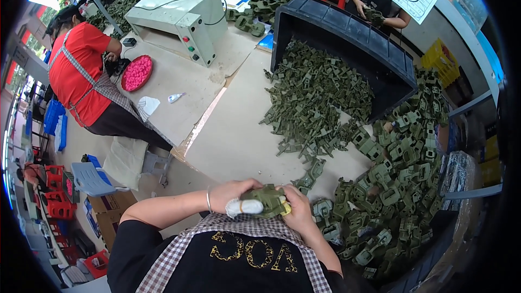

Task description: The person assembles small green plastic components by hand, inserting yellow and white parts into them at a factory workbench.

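Note:
Close in front of my body, at the table's near edge, I hold an olive-green moulded plastic part (267,197) in both hands. My left hand (228,195) is closed on its left side, with a white cover on one finger and a bangle at the wrist. My right hand (298,209) grips the right side, and something yellow shows on a finger there. The fingers hide much of the part. Just beyond my right hand lies another green plastic piece (312,173), near a large heap of bigger green parts (388,184).
A black crate (347,27) lies tipped on its side, small green parts (320,92) spilling out. Left of it are a pale machine (179,21), a red bowl of pink pieces (137,73) and a small bottle (176,97). A person in red (81,70) works at left; another stands at far right.

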`<state>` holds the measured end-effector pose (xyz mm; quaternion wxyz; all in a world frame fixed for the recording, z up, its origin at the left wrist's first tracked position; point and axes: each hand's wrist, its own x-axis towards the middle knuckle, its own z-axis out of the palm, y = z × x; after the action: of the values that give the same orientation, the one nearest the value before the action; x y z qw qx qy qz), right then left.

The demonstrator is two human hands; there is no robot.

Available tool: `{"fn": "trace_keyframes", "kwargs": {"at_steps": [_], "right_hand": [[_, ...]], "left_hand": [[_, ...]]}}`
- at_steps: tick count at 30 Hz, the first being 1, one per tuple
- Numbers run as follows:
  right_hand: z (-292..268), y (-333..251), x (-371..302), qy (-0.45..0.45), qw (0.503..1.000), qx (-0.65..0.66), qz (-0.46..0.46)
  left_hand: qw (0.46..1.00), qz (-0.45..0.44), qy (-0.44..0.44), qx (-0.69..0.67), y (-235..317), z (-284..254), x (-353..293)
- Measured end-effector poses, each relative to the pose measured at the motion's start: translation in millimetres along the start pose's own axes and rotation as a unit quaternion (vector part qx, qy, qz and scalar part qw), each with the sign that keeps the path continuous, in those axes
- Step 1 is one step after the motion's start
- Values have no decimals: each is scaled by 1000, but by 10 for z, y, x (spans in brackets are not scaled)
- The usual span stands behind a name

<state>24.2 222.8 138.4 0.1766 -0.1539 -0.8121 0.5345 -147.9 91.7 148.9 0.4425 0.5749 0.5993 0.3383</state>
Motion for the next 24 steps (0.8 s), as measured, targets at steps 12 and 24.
{"fn": "trace_keyframes", "kwargs": {"at_steps": [12,24], "right_hand": [[-166,-26,207,-169,983,-4,-66],[-254,-291,394,-233,966,-65,-93]], "left_hand": [[961,-18,-175,-212,-16,-124,92],[978,16,-162,-128,60,-90,80]]}}
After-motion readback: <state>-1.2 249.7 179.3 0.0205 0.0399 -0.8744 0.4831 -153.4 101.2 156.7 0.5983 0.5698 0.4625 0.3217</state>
